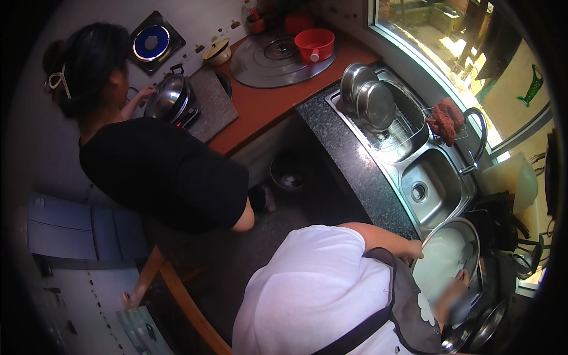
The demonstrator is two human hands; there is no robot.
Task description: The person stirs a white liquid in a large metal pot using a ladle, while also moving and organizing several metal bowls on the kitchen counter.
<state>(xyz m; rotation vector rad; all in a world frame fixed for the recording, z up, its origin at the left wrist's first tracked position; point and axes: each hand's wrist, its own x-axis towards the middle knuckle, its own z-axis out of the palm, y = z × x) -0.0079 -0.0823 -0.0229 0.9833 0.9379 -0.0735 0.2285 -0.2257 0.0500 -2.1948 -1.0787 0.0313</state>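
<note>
My left hand (413, 250) grips the rim of a large metal basin (475, 235) at the right, beside the sink. Pale, whitish contents, perhaps cloudy liquid, lie in the basin. My right hand (463, 276) is at the basin's lower rim; a blurred patch covers the area beside it, so its hold is unclear. My white shirt and a dark sheer apron (406, 301) fill the lower part of the view. Just above the basin lies a steel double sink (432, 191). Metal bowls (376, 106) lean in a wire rack (401, 137) in its far compartment.
At the left, a person (164, 173) in black holds a lidded wok (166, 97) on a cooktop. A red saucepan (315, 44) sits on a large metal lid (262, 62). A bowl (287, 173) rests low between the counters. A wooden chair frame (177, 288) stands lower left.
</note>
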